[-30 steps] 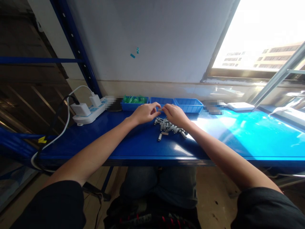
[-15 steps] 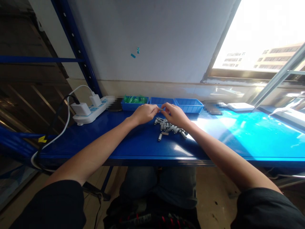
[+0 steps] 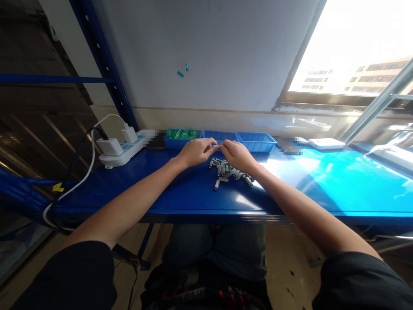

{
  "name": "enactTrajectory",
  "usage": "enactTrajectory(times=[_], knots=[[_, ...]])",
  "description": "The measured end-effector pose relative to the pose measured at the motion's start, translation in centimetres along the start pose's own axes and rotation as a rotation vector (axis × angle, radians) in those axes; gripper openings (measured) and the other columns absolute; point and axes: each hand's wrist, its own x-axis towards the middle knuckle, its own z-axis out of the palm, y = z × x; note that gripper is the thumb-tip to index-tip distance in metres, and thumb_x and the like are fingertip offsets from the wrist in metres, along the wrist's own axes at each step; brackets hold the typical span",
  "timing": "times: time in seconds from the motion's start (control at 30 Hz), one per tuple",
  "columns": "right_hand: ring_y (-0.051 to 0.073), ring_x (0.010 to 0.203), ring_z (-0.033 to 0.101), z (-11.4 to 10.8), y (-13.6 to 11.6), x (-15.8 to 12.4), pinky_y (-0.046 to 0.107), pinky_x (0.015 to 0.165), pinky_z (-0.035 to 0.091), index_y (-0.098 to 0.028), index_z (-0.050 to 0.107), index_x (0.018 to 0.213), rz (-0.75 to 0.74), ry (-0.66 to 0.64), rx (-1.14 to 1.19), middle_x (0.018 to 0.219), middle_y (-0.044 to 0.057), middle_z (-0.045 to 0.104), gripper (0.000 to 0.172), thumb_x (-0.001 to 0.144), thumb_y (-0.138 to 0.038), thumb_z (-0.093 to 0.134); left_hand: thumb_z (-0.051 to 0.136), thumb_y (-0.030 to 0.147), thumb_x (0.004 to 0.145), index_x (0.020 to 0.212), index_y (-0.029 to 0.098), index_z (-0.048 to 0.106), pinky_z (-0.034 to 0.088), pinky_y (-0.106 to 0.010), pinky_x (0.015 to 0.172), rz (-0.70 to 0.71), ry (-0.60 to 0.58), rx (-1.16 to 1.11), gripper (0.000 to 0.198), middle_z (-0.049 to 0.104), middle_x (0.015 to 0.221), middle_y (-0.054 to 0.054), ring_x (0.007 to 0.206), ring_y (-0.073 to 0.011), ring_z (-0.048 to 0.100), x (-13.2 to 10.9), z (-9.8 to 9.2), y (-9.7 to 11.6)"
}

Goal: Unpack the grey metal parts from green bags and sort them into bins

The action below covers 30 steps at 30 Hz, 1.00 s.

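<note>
In front of the blue bins, a small silvery metal cylinder (image 3: 216, 146) is held level between my two hands. My left hand (image 3: 197, 151) pinches its left end between thumb and fingertips. On the other side, the closed fingers of my right hand (image 3: 237, 154) grip the right end and hide it. Below the hands lies a loose pile of similar metal cylinders (image 3: 221, 170), several of them pointing different ways. My right hand and wrist cover the back right part of this pile.
A blue bin (image 3: 176, 144) with green pieces stands left of two other blue bins (image 3: 206, 135) (image 3: 258, 144) along the wall. A white power strip (image 3: 121, 160) with plugs and cables sits left. A white flat device (image 3: 325, 144) lies right on the blue table (image 3: 180, 193).
My right fingers have closed further around the right end of the cylinder, while my left thumb and fingers have parted slightly, showing more of it. The pile is unchanged.
</note>
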Motion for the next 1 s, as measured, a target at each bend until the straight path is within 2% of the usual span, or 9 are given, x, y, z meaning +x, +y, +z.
enactTrajectory(times=[0.07, 0.17, 0.37, 0.53, 0.7, 0.8, 0.87, 0.93, 1.0], knots=[[0.019, 0.074, 0.06, -0.02, 0.0, -0.08, 0.027, 0.066, 0.038, -0.02, 0.058, 0.101, -0.002, 0.01, 0.025, 0.08, 0.004, 0.066, 0.022, 0.093, -0.036, 0.046, 0.043, 0.04, 0.093, 0.102, 0.02, 0.066, 0.042, -0.027, 0.066, -0.002, -0.016, 0.022, 0.032, 0.071, 0.088, -0.005, 0.081, -0.0193, 0.064, 0.0, -0.01, 0.01], [0.018, 0.073, 0.058, -0.07, 0.01, -0.19, 0.027, 0.067, 0.039, -0.02, 0.055, 0.111, -0.025, 0.019, 0.041, 0.08, 0.002, 0.064, 0.026, 0.088, -0.033, 0.053, 0.038, 0.041, 0.095, 0.1, 0.02, 0.067, 0.043, -0.027, 0.07, 0.003, -0.045, 0.03, 0.036, 0.072, 0.094, -0.006, 0.087, -0.0205, 0.065, -0.03, -0.07, 0.08], [0.019, 0.078, 0.059, 0.0, -0.04, -0.15, 0.028, 0.069, 0.039, -0.021, 0.06, 0.1, -0.014, 0.011, 0.006, 0.089, 0.006, 0.067, 0.02, 0.092, -0.033, 0.047, 0.033, 0.042, 0.096, 0.094, 0.02, 0.066, 0.043, -0.026, 0.069, -0.023, -0.081, 0.008, 0.04, 0.071, 0.089, -0.005, 0.082, -0.0189, 0.065, -0.07, -0.13, 0.03], [0.021, 0.085, 0.06, 0.11, 0.05, 0.02, 0.028, 0.07, 0.038, -0.02, 0.059, 0.087, 0.008, 0.001, -0.035, 0.088, 0.007, 0.067, 0.028, 0.097, -0.034, 0.036, 0.051, 0.041, 0.089, 0.112, 0.023, 0.06, 0.043, -0.024, 0.063, -0.022, -0.018, -0.035, 0.031, 0.07, 0.083, -0.001, 0.074, -0.0164, 0.064, -0.06, 0.08, 0.09], [0.02, 0.08, 0.06, 0.12, 0.14, 0.06, 0.028, 0.067, 0.037, -0.02, 0.057, 0.081, -0.002, -0.004, -0.028, 0.083, 0.007, 0.066, 0.032, 0.098, -0.034, 0.034, 0.05, 0.039, 0.09, 0.106, 0.023, 0.061, 0.043, -0.024, 0.063, -0.001, 0.018, -0.019, 0.025, 0.069, 0.083, -0.002, 0.075, -0.0163, 0.064, -0.05, 0.18, 0.06], [0.019, 0.074, 0.059, 0.11, 0.07, -0.09, 0.027, 0.066, 0.037, -0.02, 0.058, 0.097, -0.007, 0.013, 0.021, 0.079, 0.004, 0.065, 0.022, 0.094, -0.036, 0.044, 0.045, 0.04, 0.092, 0.106, 0.022, 0.063, 0.042, -0.026, 0.063, -0.019, 0.016, 0.028, 0.029, 0.07, 0.087, -0.004, 0.077, -0.0183, 0.065, -0.02, 0.1, 0.0], [0.019, 0.073, 0.058, 0.09, 0.05, -0.18, 0.027, 0.066, 0.037, -0.019, 0.054, 0.109, -0.02, 0.031, 0.05, 0.078, 0.002, 0.063, 0.026, 0.089, -0.035, 0.052, 0.04, 0.04, 0.094, 0.103, 0.021, 0.063, 0.043, -0.027, 0.065, -0.027, 0.004, 0.047, 0.032, 0.071, 0.09, -0.006, 0.079, -0.0196, 0.065, 0.0, 0.0, 0.05], [0.018, 0.072, 0.057, 0.06, 0.1, -0.22, 0.027, 0.067, 0.038, -0.019, 0.053, 0.113, -0.032, 0.04, 0.058, 0.079, 0.002, 0.063, 0.029, 0.087, -0.033, 0.054, 0.035, 0.04, 0.096, 0.099, 0.02, 0.064, 0.043, -0.027, 0.067, -0.036, -0.019, 0.049, 0.035, 0.071, 0.091, -0.007, 0.081, -0.0202, 0.066, 0.02, -0.1, 0.16], [0.018, 0.072, 0.057, 0.06, 0.17, -0.21, 0.027, 0.067, 0.038, -0.02, 0.054, 0.11, -0.033, 0.041, 0.056, 0.081, 0.003, 0.063, 0.025, 0.088, -0.031, 0.053, 0.032, 0.04, 0.097, 0.095, 0.02, 0.063, 0.044, -0.027, 0.068, -0.047, -0.05, 0.048, 0.038, 0.071, 0.09, -0.007, 0.082, -0.0203, 0.066, 0.03, -0.19, 0.26]])
